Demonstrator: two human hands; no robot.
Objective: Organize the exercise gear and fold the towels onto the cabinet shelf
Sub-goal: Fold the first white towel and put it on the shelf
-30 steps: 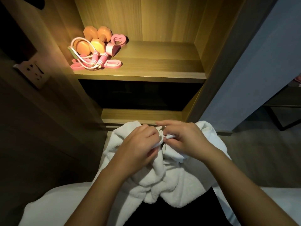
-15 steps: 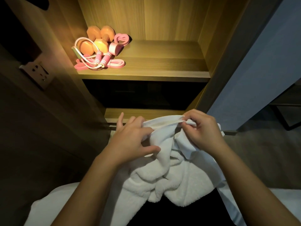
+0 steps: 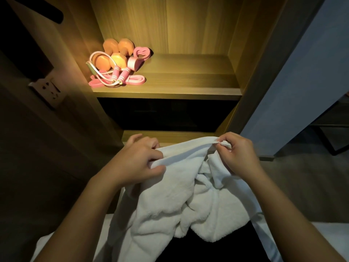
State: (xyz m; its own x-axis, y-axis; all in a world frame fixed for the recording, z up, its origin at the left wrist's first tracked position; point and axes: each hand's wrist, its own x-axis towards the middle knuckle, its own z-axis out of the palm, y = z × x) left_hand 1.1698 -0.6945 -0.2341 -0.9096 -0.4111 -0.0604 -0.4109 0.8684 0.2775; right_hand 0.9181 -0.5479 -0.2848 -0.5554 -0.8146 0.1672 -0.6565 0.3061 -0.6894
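Towel (image 3: 181, 188) edge crosswise between both hands

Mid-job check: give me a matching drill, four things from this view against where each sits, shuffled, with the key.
Things
1. white towel
2. orange dumbbells
3. pink jump rope
4. wall socket

Places
A. on the dark wall left of the cabinet
B. on the lit shelf, in front of the other gear
C. gripped by the left hand and right hand
D. back left of the lit shelf

Pairs: 1-C, 2-D, 3-B, 4-A
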